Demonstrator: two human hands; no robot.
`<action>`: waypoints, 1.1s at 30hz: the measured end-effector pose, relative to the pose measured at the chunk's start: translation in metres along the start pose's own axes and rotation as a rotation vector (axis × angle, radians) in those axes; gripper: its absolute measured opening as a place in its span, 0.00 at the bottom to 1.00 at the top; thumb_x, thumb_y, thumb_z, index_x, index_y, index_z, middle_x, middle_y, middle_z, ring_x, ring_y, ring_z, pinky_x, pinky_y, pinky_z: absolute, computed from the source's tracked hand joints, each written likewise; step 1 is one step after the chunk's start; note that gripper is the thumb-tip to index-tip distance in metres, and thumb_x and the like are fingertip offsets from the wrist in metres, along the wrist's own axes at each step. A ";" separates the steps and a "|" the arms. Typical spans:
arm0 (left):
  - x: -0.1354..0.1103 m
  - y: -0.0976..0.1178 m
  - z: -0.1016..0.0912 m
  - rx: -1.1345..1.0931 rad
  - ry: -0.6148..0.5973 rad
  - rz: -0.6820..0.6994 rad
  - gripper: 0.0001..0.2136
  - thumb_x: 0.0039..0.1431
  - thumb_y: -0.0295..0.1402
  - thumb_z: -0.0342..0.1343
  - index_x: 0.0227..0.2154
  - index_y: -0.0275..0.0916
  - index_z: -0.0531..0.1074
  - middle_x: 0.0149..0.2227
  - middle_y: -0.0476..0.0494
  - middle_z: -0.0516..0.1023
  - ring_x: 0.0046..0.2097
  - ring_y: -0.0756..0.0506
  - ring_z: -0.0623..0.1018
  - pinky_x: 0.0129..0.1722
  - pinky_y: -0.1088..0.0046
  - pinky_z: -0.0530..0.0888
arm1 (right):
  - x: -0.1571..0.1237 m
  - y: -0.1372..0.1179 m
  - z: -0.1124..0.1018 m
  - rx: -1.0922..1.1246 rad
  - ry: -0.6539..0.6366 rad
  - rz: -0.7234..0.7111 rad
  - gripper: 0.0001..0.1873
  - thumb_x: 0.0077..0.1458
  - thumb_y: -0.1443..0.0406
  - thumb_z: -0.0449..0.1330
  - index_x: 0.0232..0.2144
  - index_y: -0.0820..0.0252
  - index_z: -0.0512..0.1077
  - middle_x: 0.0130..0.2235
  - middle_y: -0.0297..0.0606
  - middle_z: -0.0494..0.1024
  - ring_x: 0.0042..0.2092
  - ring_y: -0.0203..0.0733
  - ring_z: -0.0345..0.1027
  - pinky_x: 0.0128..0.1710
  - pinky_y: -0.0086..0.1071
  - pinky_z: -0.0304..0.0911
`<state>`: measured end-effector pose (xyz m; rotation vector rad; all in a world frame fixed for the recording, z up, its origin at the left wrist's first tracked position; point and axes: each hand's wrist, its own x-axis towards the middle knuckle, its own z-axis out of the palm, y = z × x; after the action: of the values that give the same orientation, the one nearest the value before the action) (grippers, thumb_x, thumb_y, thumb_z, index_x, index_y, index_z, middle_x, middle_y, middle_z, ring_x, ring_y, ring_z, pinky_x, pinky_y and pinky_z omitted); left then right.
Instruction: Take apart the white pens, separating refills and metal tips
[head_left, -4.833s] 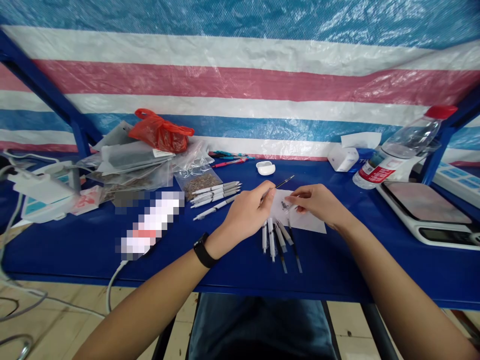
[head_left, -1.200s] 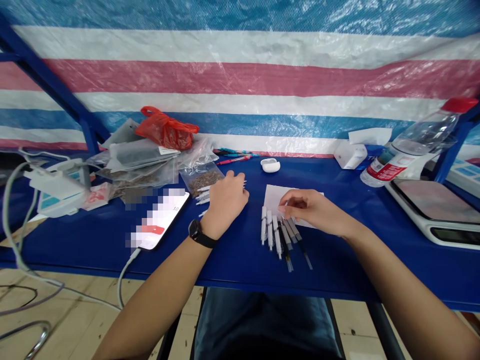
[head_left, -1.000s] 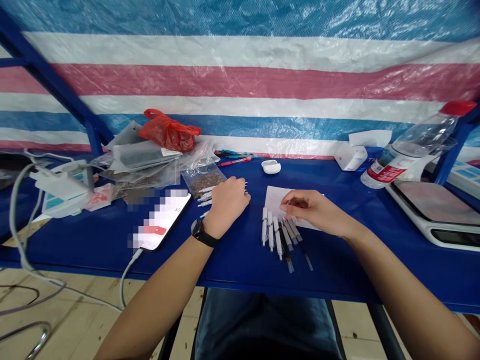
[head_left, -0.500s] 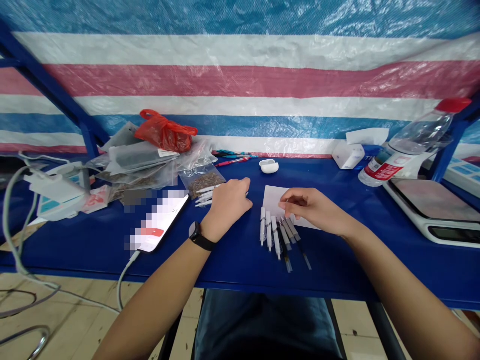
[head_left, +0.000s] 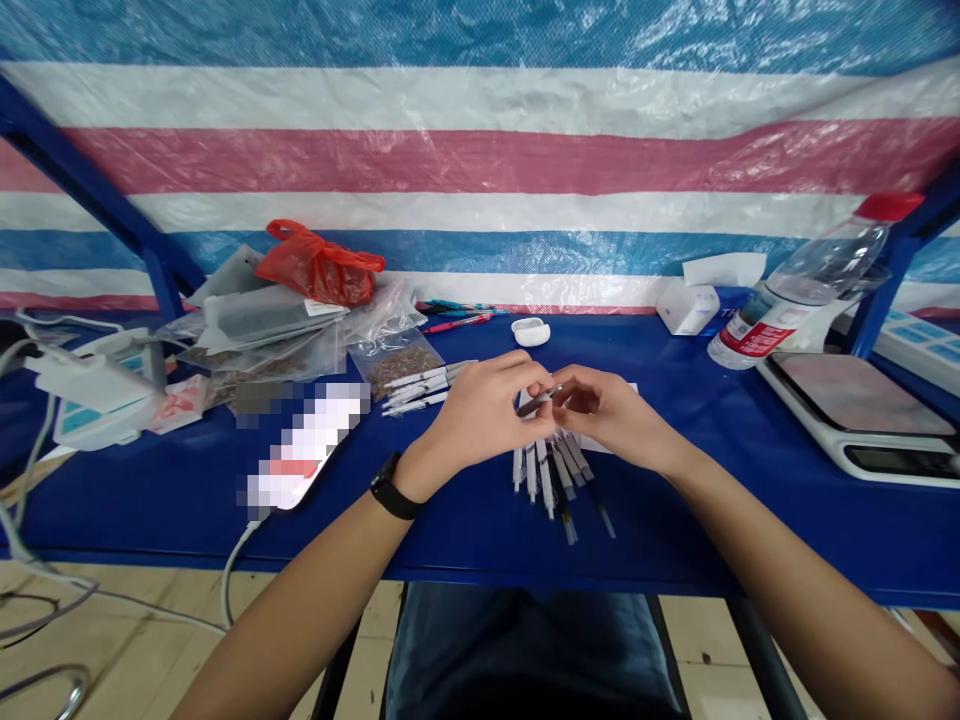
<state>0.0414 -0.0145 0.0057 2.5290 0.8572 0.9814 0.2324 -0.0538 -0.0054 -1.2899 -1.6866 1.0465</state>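
Both my hands meet above the middle of the blue table (head_left: 465, 520). My left hand (head_left: 487, 405) pinches a slim grey pen barrel piece (head_left: 533, 403) between thumb and fingers. The fingertips of my right hand (head_left: 619, 415) are closed at the other end of this piece, where a small shiny tip shows. Below them lie several white pen barrels with clips (head_left: 531, 470), grey pen pieces (head_left: 577, 462) and thin ink refills (head_left: 605, 515), fanned out. A white paper sheet (head_left: 595, 445) lies partly hidden under my right hand. Several white pens (head_left: 415, 387) rest left of my left hand.
Left are a charging phone (head_left: 319, 440), clear bags of brown bits (head_left: 405, 365), a red plastic bag (head_left: 322, 262) and a power strip (head_left: 105, 390). At the back stands a white earbud case (head_left: 531, 332). Right are a water bottle (head_left: 780, 310), tissues (head_left: 690, 305) and a scale (head_left: 862, 400).
My left hand has moved right, from beside the white pens to meet my right hand. The grey pen barrel piece now shows between the fingers. The view has shifted slightly.
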 end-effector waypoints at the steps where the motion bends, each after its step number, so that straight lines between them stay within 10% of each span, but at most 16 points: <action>1: -0.001 0.001 0.001 0.009 -0.002 0.035 0.03 0.53 0.27 0.56 0.29 0.40 0.74 0.32 0.50 0.76 0.25 0.53 0.66 0.28 0.74 0.63 | 0.000 -0.001 0.001 0.019 0.000 -0.028 0.08 0.51 0.61 0.66 0.35 0.55 0.75 0.33 0.35 0.80 0.30 0.39 0.70 0.31 0.34 0.63; 11: -0.003 -0.004 0.012 -0.019 0.129 0.212 0.09 0.68 0.31 0.54 0.43 0.40 0.80 0.36 0.44 0.77 0.37 0.48 0.75 0.36 0.72 0.73 | -0.001 -0.001 0.004 0.097 0.022 -0.135 0.05 0.48 0.68 0.64 0.31 0.56 0.74 0.29 0.31 0.74 0.32 0.39 0.68 0.32 0.33 0.65; 20: -0.003 -0.001 0.012 0.012 0.063 0.220 0.17 0.73 0.36 0.50 0.59 0.38 0.71 0.45 0.39 0.74 0.46 0.43 0.74 0.46 0.64 0.73 | 0.002 -0.003 0.005 0.327 0.267 -0.136 0.17 0.44 0.54 0.76 0.28 0.56 0.75 0.28 0.33 0.80 0.31 0.41 0.74 0.32 0.35 0.70; 33: -0.003 0.006 0.021 0.041 -0.057 -0.084 0.16 0.75 0.37 0.41 0.43 0.39 0.73 0.29 0.48 0.74 0.30 0.47 0.73 0.30 0.71 0.62 | 0.004 -0.002 0.001 0.319 0.515 -0.073 0.27 0.44 0.42 0.73 0.18 0.58 0.77 0.21 0.35 0.76 0.21 0.32 0.59 0.22 0.31 0.57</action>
<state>0.0561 -0.0226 -0.0082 2.5200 0.9674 0.8697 0.2298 -0.0503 -0.0041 -1.1539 -1.1199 0.8103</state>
